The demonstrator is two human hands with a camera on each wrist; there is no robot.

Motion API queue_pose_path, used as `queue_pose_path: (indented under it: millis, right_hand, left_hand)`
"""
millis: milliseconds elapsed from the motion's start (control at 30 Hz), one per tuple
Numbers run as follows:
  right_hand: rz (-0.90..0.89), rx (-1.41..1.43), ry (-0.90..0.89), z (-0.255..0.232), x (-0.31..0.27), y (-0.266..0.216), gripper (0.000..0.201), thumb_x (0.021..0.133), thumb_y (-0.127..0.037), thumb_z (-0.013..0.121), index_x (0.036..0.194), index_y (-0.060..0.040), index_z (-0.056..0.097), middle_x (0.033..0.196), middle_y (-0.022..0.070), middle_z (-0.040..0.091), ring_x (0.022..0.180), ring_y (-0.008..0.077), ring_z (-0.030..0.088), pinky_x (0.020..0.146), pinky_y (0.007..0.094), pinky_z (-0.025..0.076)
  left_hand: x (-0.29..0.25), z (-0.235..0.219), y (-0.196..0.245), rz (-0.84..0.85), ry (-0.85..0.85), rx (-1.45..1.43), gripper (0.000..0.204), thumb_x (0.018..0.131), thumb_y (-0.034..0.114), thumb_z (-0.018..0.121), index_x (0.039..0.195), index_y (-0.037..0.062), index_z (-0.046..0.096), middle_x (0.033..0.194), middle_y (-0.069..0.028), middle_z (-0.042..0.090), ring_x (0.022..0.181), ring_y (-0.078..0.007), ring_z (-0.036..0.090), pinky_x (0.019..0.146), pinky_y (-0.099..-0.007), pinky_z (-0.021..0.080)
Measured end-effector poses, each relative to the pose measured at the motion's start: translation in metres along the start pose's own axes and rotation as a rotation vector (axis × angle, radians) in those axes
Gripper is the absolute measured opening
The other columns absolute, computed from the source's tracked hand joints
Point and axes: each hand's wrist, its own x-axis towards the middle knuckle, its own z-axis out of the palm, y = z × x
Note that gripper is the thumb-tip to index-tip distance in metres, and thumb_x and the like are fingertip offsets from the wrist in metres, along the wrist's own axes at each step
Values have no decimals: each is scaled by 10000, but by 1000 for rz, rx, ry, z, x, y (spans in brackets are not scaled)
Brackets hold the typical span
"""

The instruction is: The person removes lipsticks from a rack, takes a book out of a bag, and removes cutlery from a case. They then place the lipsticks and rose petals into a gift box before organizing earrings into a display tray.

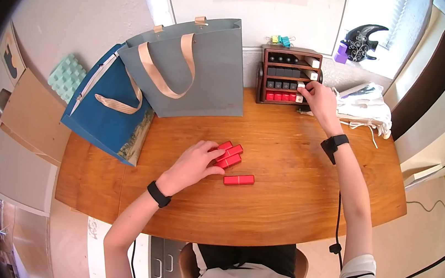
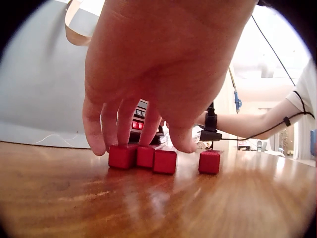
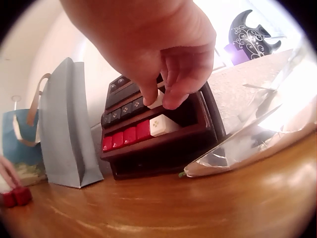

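My right hand (image 1: pixel 320 102) is at the dark wooden rack (image 1: pixel 260 91). Its thumb and fingertips pinch the end of a white lipstick tube (image 3: pixel 156 100) in the second row from the bottom, beside black tubes. Below it, a white tube (image 3: pixel 161 125) lies at the end of a row of red ones. On the table, my left hand (image 1: pixel 190 164) reaches over a cluster of red lipstick tubes (image 1: pixel 228 161), fingers extended down at them and thumb apart. Another red lipstick tube (image 1: pixel 239 180) lies alone just nearer to me. The left palm hides part of the rack in the left wrist view.
A grey paper bag (image 1: pixel 214 71) and a blue paper bag (image 1: pixel 92 117) stand at the left back. White plastic packaging (image 1: pixel 368 109) lies right of the rack. Binder clips (image 1: pixel 282 41) sit on top of the rack. Behind is a black fish-shaped ornament (image 1: pixel 362 43).
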Motion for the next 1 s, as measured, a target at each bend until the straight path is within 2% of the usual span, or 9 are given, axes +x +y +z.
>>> queue_pose_path:
  millis: [100,200,400,600,700,833,1000]
  right_hand:
    - [-18,-119,58,9,0,7,347,886,-381,749,841,-38,716,753,190,716,740,380,709,678,469,562]
    - [13,-146,46,3,1,0,346,863,-358,742,815,-19,697,762,210,714,748,396,709,675,482,565]
    - [2,-253,57,4,6,-4,374,854,-353,745,795,13,690,756,227,712,730,409,712,659,499,564]
    - [11,-308,23,-12,4,-3,301,859,-309,724,800,-15,701,752,235,710,733,404,717,662,499,568]
    - [-26,-332,70,6,8,3,287,860,-310,715,810,-28,706,754,221,715,737,401,717,665,496,570]
    - [6,-260,50,5,10,2,319,868,-332,718,799,-21,700,746,210,716,738,395,721,666,492,572]
    - [52,-369,31,-6,7,-6,368,876,-370,726,813,-9,699,754,214,720,731,393,725,670,487,574]
  left_hand:
    - [1,1,-1,-12,-16,0,503,883,291,788,1295,33,663,1296,-166,612,1176,-353,600,1001,-415,517]
    - [1,5,-2,44,27,41,487,882,283,780,1278,25,663,1245,-160,618,1131,-345,593,971,-428,520]
    - [0,5,3,37,18,44,483,880,264,782,1282,28,658,1250,-154,613,1125,-344,591,965,-418,523]
    - [0,6,0,37,16,35,482,882,260,780,1288,30,656,1240,-154,614,1121,-346,591,968,-421,522]
    - [1,2,4,-7,-35,28,495,888,259,785,1312,38,656,1309,-172,605,1198,-362,591,1013,-419,517]
    - [-2,4,2,-12,-24,23,500,891,260,781,1318,35,649,1318,-171,602,1208,-361,587,1016,-422,516]
    - [-2,4,1,-11,-34,18,507,894,260,777,1327,33,641,1333,-169,594,1208,-363,587,1018,-422,516]
